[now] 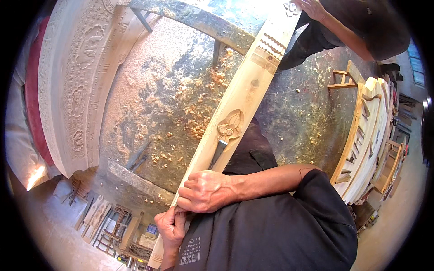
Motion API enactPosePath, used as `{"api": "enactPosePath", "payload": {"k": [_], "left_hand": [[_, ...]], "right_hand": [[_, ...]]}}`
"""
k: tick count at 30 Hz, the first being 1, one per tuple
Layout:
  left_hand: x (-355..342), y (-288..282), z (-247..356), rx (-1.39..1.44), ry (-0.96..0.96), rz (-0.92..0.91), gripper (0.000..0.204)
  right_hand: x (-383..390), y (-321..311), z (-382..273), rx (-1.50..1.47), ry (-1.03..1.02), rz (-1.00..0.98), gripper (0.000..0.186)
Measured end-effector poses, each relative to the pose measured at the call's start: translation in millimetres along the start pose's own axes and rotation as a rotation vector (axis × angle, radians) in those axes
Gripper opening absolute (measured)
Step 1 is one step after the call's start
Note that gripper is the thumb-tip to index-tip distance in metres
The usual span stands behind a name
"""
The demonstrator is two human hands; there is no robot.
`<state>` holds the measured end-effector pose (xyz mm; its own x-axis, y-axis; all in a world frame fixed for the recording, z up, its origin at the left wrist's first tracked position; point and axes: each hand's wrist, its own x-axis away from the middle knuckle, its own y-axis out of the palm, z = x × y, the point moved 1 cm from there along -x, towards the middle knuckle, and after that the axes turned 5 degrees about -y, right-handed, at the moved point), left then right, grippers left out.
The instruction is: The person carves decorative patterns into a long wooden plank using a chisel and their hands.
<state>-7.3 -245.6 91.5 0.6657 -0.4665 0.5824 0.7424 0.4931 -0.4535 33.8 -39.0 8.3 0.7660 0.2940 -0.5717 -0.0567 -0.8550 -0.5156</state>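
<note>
- The work-piece I watch is a long, pale, straight wooden board (246, 92), lying diagonally from the lower left to the upper right of my view and crossing a worn grey wooden bench frame (194, 20).
- On its face I note a carved four-petalled flower (230, 125) near the middle; farther up, a group of dark wavy grooves (272, 43) runs across the board.
- A narrow chisel with a grey steel blade (218, 153) slants along the board, its tip at the flower's lower edge.
- The right hand (205, 192) is closed in a fist around the chisel, over the board; its fingers hide the handle.
- The left hand (171, 226) is curled just below, touching the right hand; I cannot tell whether it also grips the handle.
- At the board's far end I see a co-worker's bare hand (313, 9), beside a second carved motif (290, 9).
- Curled tan wood shavings (196, 119) and pinkish sawdust (167, 47) lie left of the board.
- Farther left stands a broad, pale wooden panel (68, 108) with dense relief carving.
- At right, I see dark slender tools (354, 151) in a row on pale planks (373, 128), near a small wooden stool (342, 85).
</note>
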Motion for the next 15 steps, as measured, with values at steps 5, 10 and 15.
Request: {"api": "enactPosePath", "payload": {"k": [5,10,15], "left_hand": [[0,2,-7,0.039,-0.001,0.029,0.031],[5,10,-19,0.303,0.132,0.32,0.077],[-5,23,-6,0.724,0.049,0.26,0.126]], "right_hand": [[-4,-1,-5,0.035,0.009,-0.022,0.02],[-1,1,-4,0.061,0.002,0.052,0.019],[-2,3,-4,0.08,0.008,0.028,0.022]]}}
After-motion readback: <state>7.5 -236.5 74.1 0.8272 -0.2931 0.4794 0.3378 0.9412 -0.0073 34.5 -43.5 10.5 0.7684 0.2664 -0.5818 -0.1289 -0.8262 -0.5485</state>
